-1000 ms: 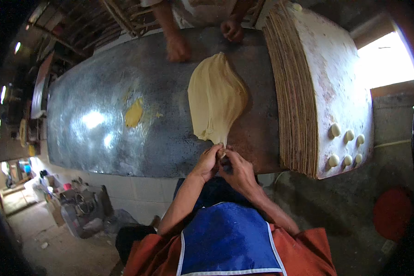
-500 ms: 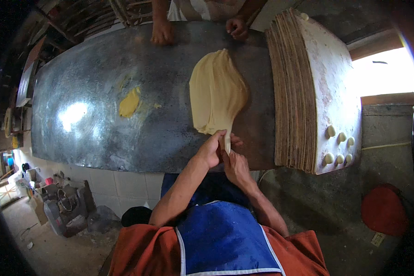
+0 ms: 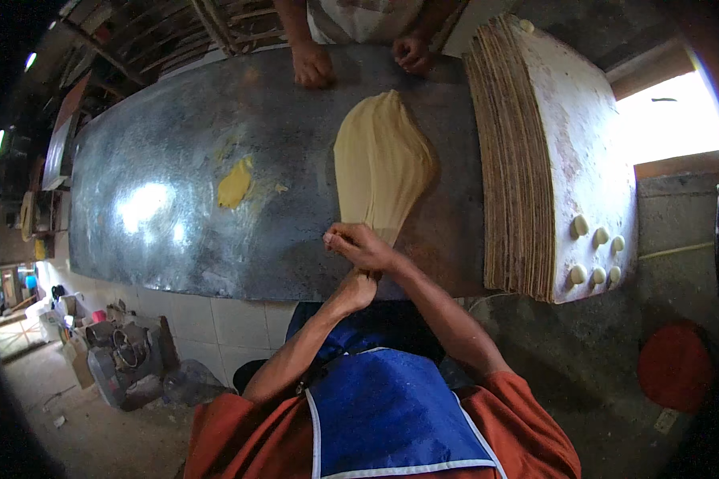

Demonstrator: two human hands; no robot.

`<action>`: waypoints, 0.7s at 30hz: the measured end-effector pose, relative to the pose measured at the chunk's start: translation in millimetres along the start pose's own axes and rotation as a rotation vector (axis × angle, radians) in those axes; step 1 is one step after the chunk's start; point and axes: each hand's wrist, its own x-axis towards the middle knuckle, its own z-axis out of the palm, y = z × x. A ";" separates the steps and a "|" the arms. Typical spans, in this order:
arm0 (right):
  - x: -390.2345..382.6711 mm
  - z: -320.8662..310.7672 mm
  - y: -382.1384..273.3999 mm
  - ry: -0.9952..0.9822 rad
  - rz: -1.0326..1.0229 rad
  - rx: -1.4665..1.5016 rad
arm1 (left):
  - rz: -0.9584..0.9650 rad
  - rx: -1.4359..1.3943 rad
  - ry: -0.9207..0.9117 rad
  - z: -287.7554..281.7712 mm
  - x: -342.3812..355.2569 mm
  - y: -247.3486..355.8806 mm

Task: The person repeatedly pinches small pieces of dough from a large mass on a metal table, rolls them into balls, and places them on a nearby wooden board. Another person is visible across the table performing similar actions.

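1. Dough (image 3: 383,152): one mass, smooth, ridged lengthwise, teardrop-shaped, on one dark, scuffed table (image 3: 295,247), narrow end toward the person.
2. Right hand (image 3: 359,243): half-curled across dough's narrow end; can't tell if gripping.
3. Left hand (image 3: 356,290): curled nearly closed, just below right hand, near table edge; contents hidden, can't tell.
4. Balls (image 3: 580,226): seven, pale, rounded, on board stack (image 3: 519,176); rough layered edges, boards too many to count.
5. Smear (image 3: 234,185): one, yellow, left of dough.
6. Co-worker's hands (image 3: 312,65): two, curled, far edge.
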 end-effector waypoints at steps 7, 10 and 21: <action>-24.3 15.4 51.5 0.166 -0.096 -0.123 | 0.777 0.089 -0.116 -50.4 -38.2 37.8; -88.9 -0.8 47.0 0.525 -0.225 -0.485 | 0.584 0.212 0.396 -75.5 -38.8 22.1; -80.6 -66.2 80.9 0.887 0.063 -0.924 | 0.387 0.770 0.916 -106.7 73.9 -40.4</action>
